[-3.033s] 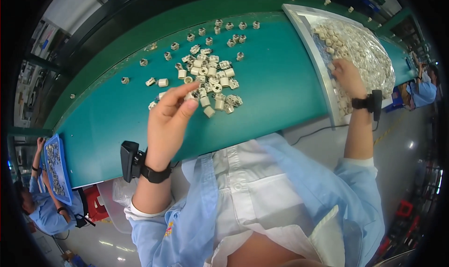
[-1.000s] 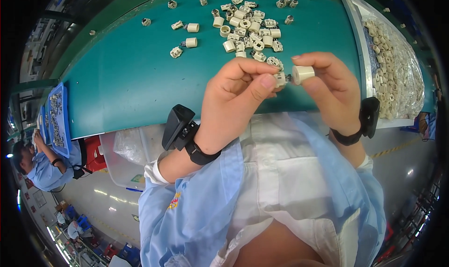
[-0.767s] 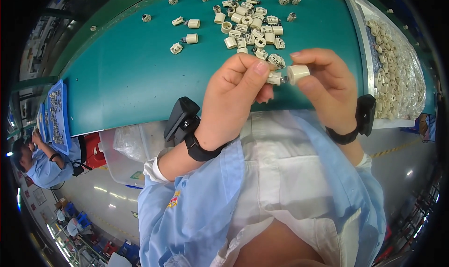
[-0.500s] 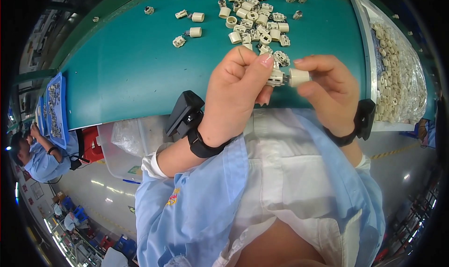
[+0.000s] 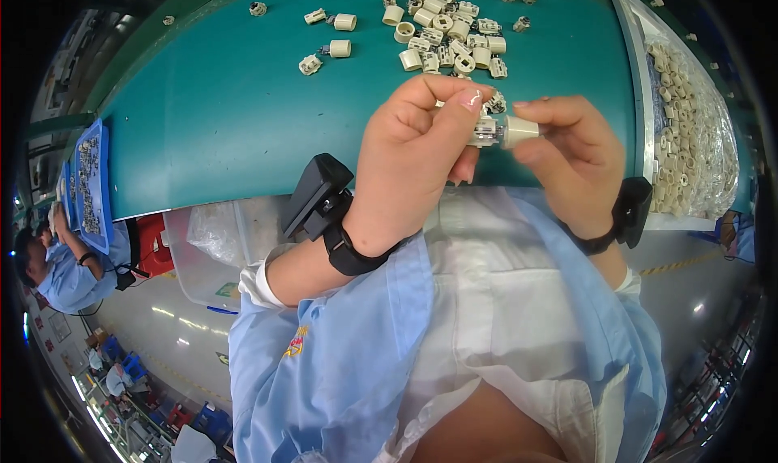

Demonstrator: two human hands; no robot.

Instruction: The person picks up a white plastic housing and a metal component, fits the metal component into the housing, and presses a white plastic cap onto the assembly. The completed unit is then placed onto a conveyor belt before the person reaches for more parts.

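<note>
Pinched in my left hand (image 5: 429, 130) is a cream socket-like part (image 5: 485, 131) with dark inner pieces. My right hand (image 5: 574, 148) grips a cream cylindrical cap (image 5: 520, 131) between thumb and fingers. The cap's left end meets the socket-like part, in line with it; how deeply they are joined I cannot tell. Just beyond my hands lies a loose pile of similar caps and parts (image 5: 442, 23) on the green work surface (image 5: 219, 114).
At right stands a white-edged tray (image 5: 638, 98) with a clear plastic bag full of cream caps (image 5: 673, 130). A blue tray (image 5: 104, 187) of small parts is at far left, near a seated co-worker (image 5: 73, 268). A clear plastic bin (image 5: 194, 260) sits below the table's edge.
Both hands keep their hold, and the cap stays lined up with the socket-like part. The whole view has shifted slightly; the pile looks unchanged.
</note>
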